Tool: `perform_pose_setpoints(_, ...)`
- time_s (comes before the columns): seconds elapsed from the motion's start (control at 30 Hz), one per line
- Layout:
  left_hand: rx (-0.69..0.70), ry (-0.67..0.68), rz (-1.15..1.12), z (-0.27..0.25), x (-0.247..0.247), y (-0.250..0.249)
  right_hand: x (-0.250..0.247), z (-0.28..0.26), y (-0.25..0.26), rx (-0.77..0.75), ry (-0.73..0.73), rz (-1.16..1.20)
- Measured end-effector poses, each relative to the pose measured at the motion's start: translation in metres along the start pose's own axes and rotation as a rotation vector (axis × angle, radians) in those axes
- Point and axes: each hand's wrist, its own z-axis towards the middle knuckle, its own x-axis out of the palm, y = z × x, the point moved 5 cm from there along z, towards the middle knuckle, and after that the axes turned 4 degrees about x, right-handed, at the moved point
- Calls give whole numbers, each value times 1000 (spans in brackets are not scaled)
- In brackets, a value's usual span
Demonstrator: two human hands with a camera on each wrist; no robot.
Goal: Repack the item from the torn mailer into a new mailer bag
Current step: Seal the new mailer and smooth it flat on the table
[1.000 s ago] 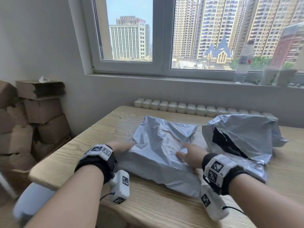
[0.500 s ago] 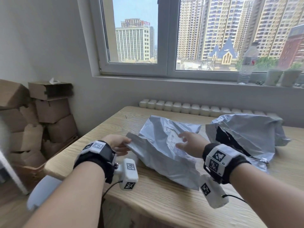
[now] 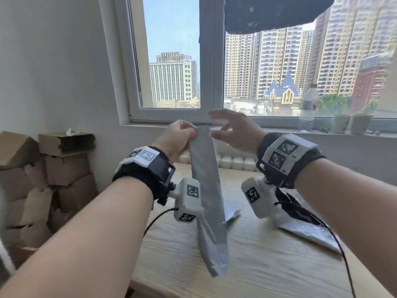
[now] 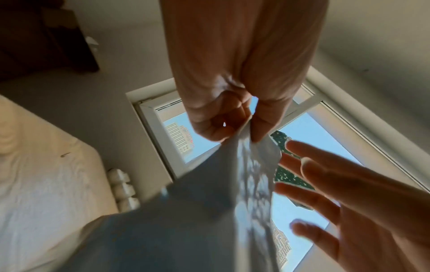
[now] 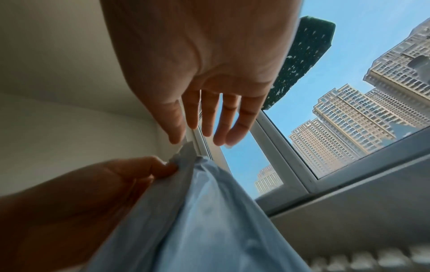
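A flat grey mailer bag (image 3: 206, 190) hangs upright above the wooden table (image 3: 268, 265), its lower corner close to the tabletop. My left hand (image 3: 178, 138) pinches its top edge between thumb and fingers (image 4: 242, 132). My right hand (image 3: 232, 130) hovers beside that top edge with fingers spread, holding nothing; in the right wrist view its fingertips (image 5: 218, 139) are just above the bag (image 5: 209, 211). The torn grey mailer (image 3: 305, 229) with a dark inside lies on the table to the right, partly hidden behind my right wrist.
Stacked cardboard boxes (image 3: 64, 168) stand left of the table. A white radiator (image 3: 236, 163) runs under the window sill, where a water bottle (image 3: 307, 108) and two small pots (image 3: 352, 123) stand. A pale flat scrap (image 3: 233, 214) lies behind the hanging bag.
The flat mailer bag, lying on the table a second ago, was lifted by my left hand and now hangs upright. My right hand left its surface and rose to its top edge.
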Motion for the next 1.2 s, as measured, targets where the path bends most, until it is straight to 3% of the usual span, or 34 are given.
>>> perform_pose_setpoints(0.17, -6, 184, 51, -5, 12, -25, -11, 12, 18, 19, 234, -199)
perform_pose_setpoints(0.33, -58, 232, 241, -10, 10, -30, 1, 19, 2, 116, 237, -305)
perform_pose_setpoints(0.4, -162, 317, 392, -16, 9, -27, 0, 20, -7, 166, 192, -304)
perform_pose_setpoints(0.53, -512, 758, 831, -53, 19, -8, -21, 22, -19, 230, -26, -146)
perform_pose_setpoints(0.6, -530, 819, 967, -63, 25, -4, -36, 21, -18, 249, -128, -71)
perform_pose_setpoints(0.77, -364, 632, 1178, -42, 10, -28, -70, 11, -17, 237, -305, 28)
perform_pose_setpoints(0.9, -167, 280, 1426, -25, -23, -53, -95, 1, -32, 257, -397, 204)
perform_pose_setpoints(1.0, -19, -5, 1206, -8, -41, -60, -104, -5, -39, 238, -392, 299)
perform_pose_setpoints(1.1, 257, -294, 904, -1, -54, -74, -109, -15, -43, 215, -429, 362)
perform_pose_setpoints(1.2, 502, -462, 709, 0, -59, -87, -104, -18, -57, 248, -482, 302)
